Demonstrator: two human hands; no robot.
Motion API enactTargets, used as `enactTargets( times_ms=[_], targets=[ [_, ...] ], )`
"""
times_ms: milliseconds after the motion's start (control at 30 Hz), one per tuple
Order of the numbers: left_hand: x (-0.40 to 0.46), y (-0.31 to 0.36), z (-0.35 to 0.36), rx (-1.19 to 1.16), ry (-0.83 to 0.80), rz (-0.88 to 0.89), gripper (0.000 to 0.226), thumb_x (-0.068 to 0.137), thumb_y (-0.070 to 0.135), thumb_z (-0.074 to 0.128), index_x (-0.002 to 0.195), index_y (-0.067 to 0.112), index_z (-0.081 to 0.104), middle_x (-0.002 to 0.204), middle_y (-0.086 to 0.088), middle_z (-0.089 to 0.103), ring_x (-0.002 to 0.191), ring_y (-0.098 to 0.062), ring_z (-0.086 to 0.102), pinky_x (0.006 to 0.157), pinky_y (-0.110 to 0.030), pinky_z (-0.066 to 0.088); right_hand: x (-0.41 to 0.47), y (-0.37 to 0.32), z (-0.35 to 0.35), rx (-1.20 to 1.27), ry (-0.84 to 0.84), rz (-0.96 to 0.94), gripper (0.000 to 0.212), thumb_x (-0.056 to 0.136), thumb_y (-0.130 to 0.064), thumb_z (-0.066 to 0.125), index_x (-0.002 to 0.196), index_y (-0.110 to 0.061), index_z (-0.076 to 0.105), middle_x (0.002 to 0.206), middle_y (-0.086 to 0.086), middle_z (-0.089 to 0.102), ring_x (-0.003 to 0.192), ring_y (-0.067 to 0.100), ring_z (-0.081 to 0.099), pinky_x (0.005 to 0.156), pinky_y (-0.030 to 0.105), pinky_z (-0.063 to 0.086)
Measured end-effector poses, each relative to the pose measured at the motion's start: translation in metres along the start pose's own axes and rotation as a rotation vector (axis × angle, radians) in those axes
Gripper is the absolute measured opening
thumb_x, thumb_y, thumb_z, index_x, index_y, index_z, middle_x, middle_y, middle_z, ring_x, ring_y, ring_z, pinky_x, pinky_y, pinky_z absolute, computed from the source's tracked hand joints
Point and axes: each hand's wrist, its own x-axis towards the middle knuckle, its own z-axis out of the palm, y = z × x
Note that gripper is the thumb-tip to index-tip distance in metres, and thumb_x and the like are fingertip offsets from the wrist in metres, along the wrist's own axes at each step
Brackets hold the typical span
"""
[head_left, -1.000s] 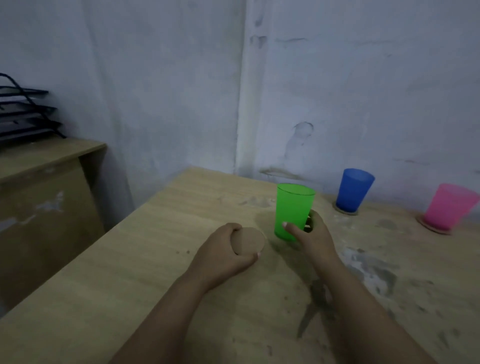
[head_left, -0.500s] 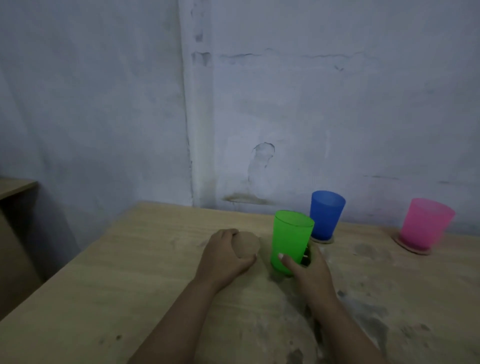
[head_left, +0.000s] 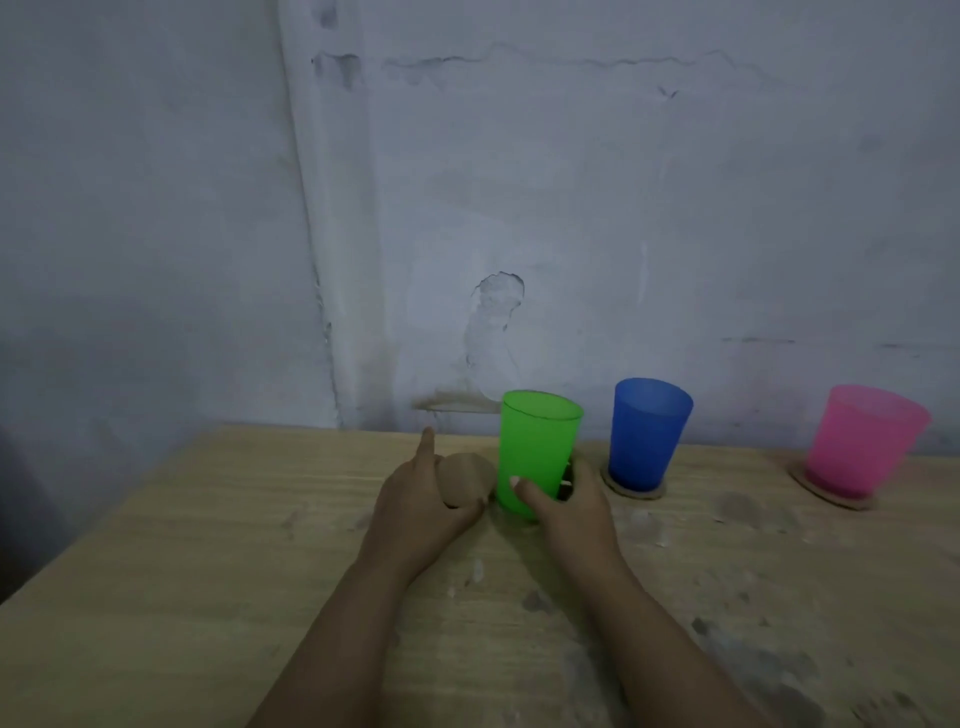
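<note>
Now | green cup (head_left: 537, 452) being gripped by right hand (head_left: 566, 512), being moved farther toward blue cup (head_left: 649, 431) | coaster (head_left: 466, 479) being held by left hand (head_left: 421, 504) | placement likely being prepared

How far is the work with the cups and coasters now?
Done: blue cup and pink cup stand on coasters. In hand: left hand holds a loose coaster, right hand grips the green cup. Left, likely: setting the green cup on that coaster.
</note>
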Motion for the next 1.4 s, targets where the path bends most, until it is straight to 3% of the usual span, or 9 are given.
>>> enactTargets(
  times_ms=[233,367,433,600,733,867,1033,1300,1400],
  targets=[
    [0.011,-0.007,0.010,0.130,-0.001,0.023,0.108,0.075,0.055,0.064,0.151,0.016,-0.001,0.128,-0.011,0.056,0.114,-0.029,0.053,0.090,-0.036,0.044,0.026,0.002,0.018,0.054,0.067,0.029,0.048,0.076,-0.019,0.072,0.117,-0.022,0.048,0.091,-0.018,0.054,0.080,-0.006,0.053,0.059,0.014,0.044],
    [0.012,-0.010,0.013,0.119,0.025,0.035,0.107,0.075,0.054,0.065,0.151,0.015,0.001,0.128,-0.011,0.055,0.116,-0.028,0.052,0.091,-0.034,0.043,0.041,0.001,0.018,0.145,0.093,0.073,0.051,0.077,-0.018,0.072,0.122,-0.017,0.048,0.103,-0.002,0.060,0.087,0.009,0.058,0.065,0.020,0.048],
    [0.012,-0.009,0.013,0.075,0.020,0.032,0.108,0.074,0.051,0.068,0.151,0.016,0.001,0.130,-0.011,0.053,0.118,-0.027,0.050,0.090,-0.033,0.042,0.045,0.003,0.018,0.179,0.130,0.073,0.047,0.077,-0.019,0.071,0.118,-0.019,0.049,0.102,-0.002,0.061,0.086,0.006,0.058,0.064,0.020,0.046],
    [0.011,-0.008,0.012,-0.001,0.083,-0.010,0.102,0.064,0.053,0.078,0.143,0.008,0.031,0.142,-0.010,0.042,0.131,-0.023,0.037,0.100,-0.029,0.033,0.050,0.007,0.025,0.117,0.087,0.026,0.050,0.074,-0.023,0.074,0.117,-0.021,0.049,0.101,-0.006,0.061,0.088,0.002,0.058,0.067,0.021,0.050],
    [0.012,-0.011,0.001,0.135,0.060,-0.018,0.094,0.058,0.070,0.071,0.127,0.011,0.050,0.126,-0.004,0.052,0.120,-0.021,0.045,0.089,-0.028,0.037,0.054,0.007,0.031,0.089,0.044,-0.014,0.057,0.072,-0.022,0.076,0.122,-0.019,0.049,0.110,0.000,0.061,0.095,0.011,0.059,0.076,0.029,0.054],
    [0.015,-0.016,-0.009,0.098,0.025,-0.038,0.077,0.051,0.069,0.069,0.108,0.017,0.063,0.107,0.001,0.057,0.105,-0.018,0.053,0.078,-0.029,0.041,0.055,0.007,0.036,0.071,-0.013,-0.025,0.057,0.071,-0.022,0.077,0.121,-0.018,0.050,0.110,-0.001,0.062,0.098,0.014,0.060,0.076,0.027,0.055],
    [0.017,-0.017,-0.008,0.078,0.040,-0.037,0.071,0.051,0.067,0.070,0.104,0.020,0.067,0.106,0.002,0.058,0.102,-0.015,0.053,0.076,-0.026,0.039,0.054,0.007,0.038,0.080,-0.075,-0.044,0.056,0.070,-0.021,0.079,0.119,-0.020,0.051,0.107,-0.005,0.063,0.091,-0.001,0.059,0.063,0.010,0.050],
    [0.013,-0.017,-0.009,0.057,0.026,-0.026,0.066,0.060,0.064,0.071,0.113,0.025,0.067,0.115,0.004,0.056,0.101,-0.012,0.051,0.076,-0.026,0.038,0.054,0.011,0.044,0.021,-0.149,-0.064,0.064,0.064,-0.022,0.083,0.119,-0.020,0.051,0.109,-0.005,0.061,0.090,-0.006,0.058,0.074,0.019,0.052],
    [0.012,-0.015,-0.010,0.048,0.026,-0.004,0.056,0.061,0.061,0.073,0.105,0.026,0.070,0.105,0.004,0.059,0.093,-0.012,0.053,0.069,-0.026,0.039,0.054,0.012,0.044,-0.010,-0.162,-0.069,0.059,0.063,-0.022,0.084,0.113,-0.022,0.052,0.105,-0.005,0.062,0.090,0.000,0.061,0.077,0.025,0.054]
  ],
)
